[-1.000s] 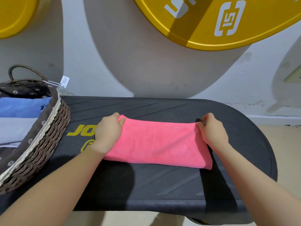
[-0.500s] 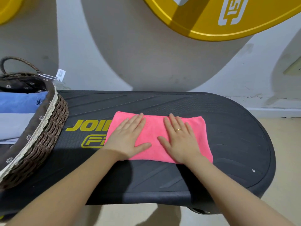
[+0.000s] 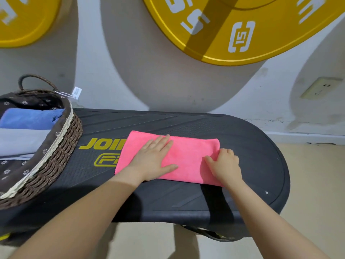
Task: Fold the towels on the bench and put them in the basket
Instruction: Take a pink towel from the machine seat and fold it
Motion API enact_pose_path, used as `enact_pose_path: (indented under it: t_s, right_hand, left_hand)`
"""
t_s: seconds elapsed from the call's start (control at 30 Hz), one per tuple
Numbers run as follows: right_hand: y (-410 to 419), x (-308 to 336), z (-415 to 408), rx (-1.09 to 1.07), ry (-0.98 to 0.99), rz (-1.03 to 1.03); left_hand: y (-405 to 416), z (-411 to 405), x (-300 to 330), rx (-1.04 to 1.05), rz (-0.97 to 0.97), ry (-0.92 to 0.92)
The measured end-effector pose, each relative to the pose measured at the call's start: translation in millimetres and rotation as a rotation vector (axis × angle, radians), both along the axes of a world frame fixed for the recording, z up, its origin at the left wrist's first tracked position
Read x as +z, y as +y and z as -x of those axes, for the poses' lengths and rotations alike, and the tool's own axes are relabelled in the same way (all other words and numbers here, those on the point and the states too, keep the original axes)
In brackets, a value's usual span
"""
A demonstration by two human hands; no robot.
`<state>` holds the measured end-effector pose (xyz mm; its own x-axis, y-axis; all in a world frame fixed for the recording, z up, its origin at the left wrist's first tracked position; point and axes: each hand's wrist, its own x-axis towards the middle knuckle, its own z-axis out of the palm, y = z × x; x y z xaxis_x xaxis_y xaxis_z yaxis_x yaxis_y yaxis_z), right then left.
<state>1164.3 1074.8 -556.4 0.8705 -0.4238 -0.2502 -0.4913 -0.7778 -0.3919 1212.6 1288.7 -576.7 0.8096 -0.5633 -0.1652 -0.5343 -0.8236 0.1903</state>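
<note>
I see a pink towel point(image 3: 188, 159) lying folded in the middle of the black surface point(image 3: 242, 184), a bit nearer the far edge than the near one. My left hand point(image 3: 152, 159) lies flat on the left half of the towel, fingers straight and pressed down, holding nothing. My right hand point(image 3: 225, 165) is at the towel's right end. Its fingers are curled over that end, so this grip has hold of the towel's edge.

The towel covers part of the yellow writing on the surface. I can read "JOI" point(image 3: 101, 145) and below it, in a yellow frame, "F" and part of one more letter; the rest is hidden.

A brown woven basket point(image 3: 56, 161) sits on the left end of the surface. It has a dark liner with small white flowers. Inside lie a blue towel point(image 3: 29, 118) and a grey towel point(image 3: 20, 141), both folded. A small white tag point(image 3: 77, 92) hangs from the basket's far rim; its print is too small to read.

On the wall hangs a big yellow plate point(image 3: 242, 28) marked "15" in white. Another yellow plate point(image 3: 26, 19) shows at the top left. A wall socket point(image 3: 320, 88) sits at the right.
</note>
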Motion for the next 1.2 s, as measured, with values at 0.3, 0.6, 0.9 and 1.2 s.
enact_pose_path:
  t_s: [0.3, 0.6, 0.9, 1.2]
  right_hand:
    - [-8.4, 14.0, -10.3, -0.398, 0.032, -0.776]
    - [40.6, 62.0, -22.6, -0.191, -0.262, -0.949]
    - [148.6, 34.2, -34.5, 0.082, -0.278, -0.753]
    - [109.0, 11.7, -22.7, 0.205, -0.353, -0.343]
  left_hand:
    - [-36.7, 0.6, -12.9, -0.131, -0.05, 0.036]
    - [-13.0, -5.3, 5.1, -0.019, 0.434, 0.188]
    - [47.3, 5.7, 14.8, 0.646, 1.349, 0.747]
    - [35.8, 4.1, 3.7, 0.746, 1.041, 0.443]
